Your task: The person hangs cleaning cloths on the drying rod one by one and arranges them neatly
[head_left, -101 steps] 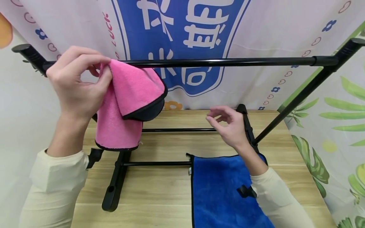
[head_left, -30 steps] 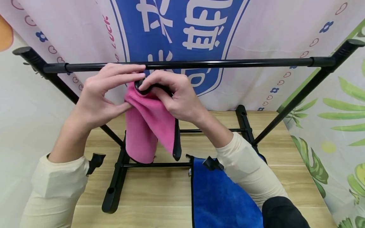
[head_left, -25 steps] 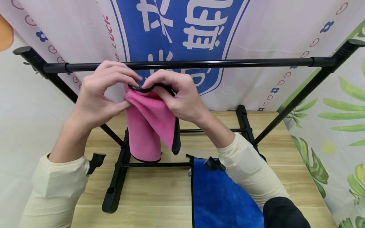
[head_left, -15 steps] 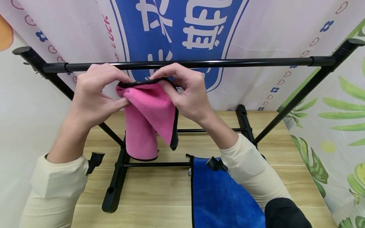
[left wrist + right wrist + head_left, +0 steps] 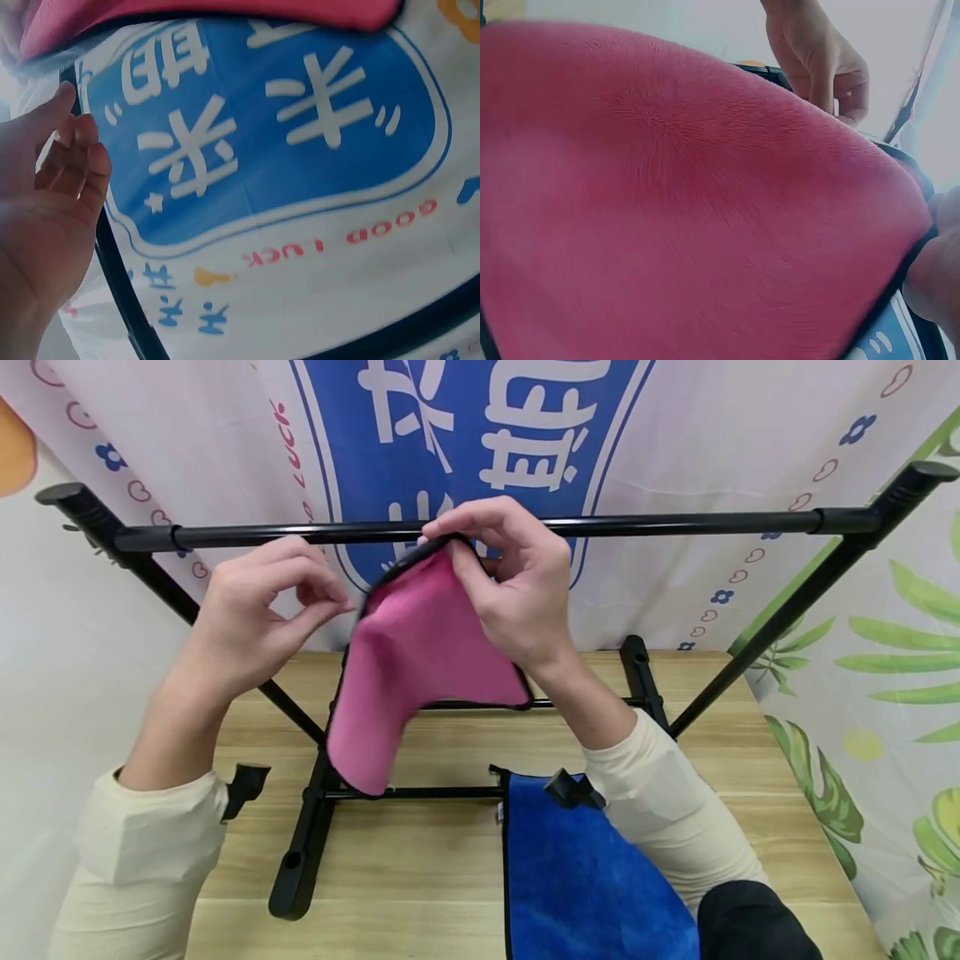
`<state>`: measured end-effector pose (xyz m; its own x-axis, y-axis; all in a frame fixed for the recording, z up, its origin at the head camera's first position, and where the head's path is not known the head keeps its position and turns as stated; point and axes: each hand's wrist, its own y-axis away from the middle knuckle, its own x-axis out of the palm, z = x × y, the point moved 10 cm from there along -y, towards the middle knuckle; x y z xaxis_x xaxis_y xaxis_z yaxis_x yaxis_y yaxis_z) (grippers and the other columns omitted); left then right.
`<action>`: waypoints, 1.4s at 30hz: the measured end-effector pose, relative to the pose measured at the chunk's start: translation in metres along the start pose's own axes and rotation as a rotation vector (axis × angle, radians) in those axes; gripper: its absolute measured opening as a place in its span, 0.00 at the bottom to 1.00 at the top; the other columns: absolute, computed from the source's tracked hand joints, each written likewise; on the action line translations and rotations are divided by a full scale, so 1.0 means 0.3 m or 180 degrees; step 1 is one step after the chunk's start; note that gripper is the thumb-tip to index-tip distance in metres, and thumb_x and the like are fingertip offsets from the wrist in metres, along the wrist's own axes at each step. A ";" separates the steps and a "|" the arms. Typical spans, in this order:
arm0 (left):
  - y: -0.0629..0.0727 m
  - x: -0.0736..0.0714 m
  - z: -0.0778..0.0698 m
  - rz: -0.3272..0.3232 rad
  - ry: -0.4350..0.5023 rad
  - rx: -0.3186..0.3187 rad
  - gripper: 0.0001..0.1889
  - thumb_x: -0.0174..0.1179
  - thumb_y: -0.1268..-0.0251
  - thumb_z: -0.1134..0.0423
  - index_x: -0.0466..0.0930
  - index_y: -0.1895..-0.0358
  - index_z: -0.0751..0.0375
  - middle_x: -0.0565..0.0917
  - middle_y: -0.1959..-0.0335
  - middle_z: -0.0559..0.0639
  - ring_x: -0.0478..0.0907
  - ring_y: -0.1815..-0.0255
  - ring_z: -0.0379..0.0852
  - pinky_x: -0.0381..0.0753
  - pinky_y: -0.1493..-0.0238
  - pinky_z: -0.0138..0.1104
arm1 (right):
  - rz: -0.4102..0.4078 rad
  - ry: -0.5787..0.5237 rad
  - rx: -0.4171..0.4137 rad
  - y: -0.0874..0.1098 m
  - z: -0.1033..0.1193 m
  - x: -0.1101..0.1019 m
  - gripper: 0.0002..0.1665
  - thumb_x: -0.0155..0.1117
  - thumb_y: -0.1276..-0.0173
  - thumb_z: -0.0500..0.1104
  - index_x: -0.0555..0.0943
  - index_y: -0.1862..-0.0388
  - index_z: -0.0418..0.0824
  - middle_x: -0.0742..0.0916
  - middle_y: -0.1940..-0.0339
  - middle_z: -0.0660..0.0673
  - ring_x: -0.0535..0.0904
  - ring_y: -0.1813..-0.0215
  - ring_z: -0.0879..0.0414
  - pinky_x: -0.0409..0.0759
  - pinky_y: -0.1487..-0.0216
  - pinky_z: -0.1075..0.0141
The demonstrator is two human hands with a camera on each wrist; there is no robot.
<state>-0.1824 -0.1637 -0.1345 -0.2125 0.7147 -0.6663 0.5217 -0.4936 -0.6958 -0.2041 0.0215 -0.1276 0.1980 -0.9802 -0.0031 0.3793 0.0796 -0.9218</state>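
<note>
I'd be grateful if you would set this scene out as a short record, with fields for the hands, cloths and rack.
Right hand: pinches the pink cloth by its dark-trimmed edge
Left hand: beside the pink cloth, fingers loosely curled, holding nothing
Pink cloth: hanging from the right hand; contact with the top bar unclear
Rack: black, standing on the table
Blue cloth: lying on the table

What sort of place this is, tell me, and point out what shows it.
Likely a small indoor workspace, perhaps staged: a black rack stands on a wood-grain surface, with a printed sheet close behind.
</note>
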 end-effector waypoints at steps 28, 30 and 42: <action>0.072 0.174 0.148 0.0495 0.0248 -0.0940 0.11 0.64 0.44 0.84 0.86 0.61 0.70 0.88 0.66 0.56 0.82 0.66 0.41 0.78 0.60 0.19 | -0.0167 0.0138 -0.0021 -0.025 0.017 -0.055 0.07 0.57 0.34 0.18 0.80 0.59 0.19 0.88 0.63 0.29 0.89 0.56 0.46 0.89 0.53 0.56; 0.074 0.158 0.159 0.0419 0.0126 -0.1006 0.09 0.63 0.43 0.83 0.85 0.61 0.70 0.88 0.66 0.57 0.83 0.66 0.42 0.77 0.60 0.17 | -0.0188 0.0232 0.0047 -0.021 0.012 -0.068 0.08 0.56 0.35 0.19 0.81 0.60 0.20 0.88 0.63 0.31 0.88 0.57 0.47 0.87 0.52 0.58; 0.111 0.100 0.218 0.0501 -0.0397 -0.1211 0.13 0.64 0.44 0.81 0.85 0.56 0.70 0.88 0.63 0.62 0.82 0.63 0.54 0.69 0.60 0.23 | 0.0056 0.0567 -0.0089 0.007 0.012 -0.106 0.09 0.59 0.36 0.22 0.82 0.58 0.22 0.88 0.63 0.31 0.88 0.59 0.48 0.83 0.68 0.70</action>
<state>-0.2256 -0.1911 -0.1953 -0.1920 0.5685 -0.8000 0.8183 -0.3573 -0.4503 -0.2064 0.0536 -0.1281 0.0401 -0.9955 -0.0858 0.3513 0.0944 -0.9315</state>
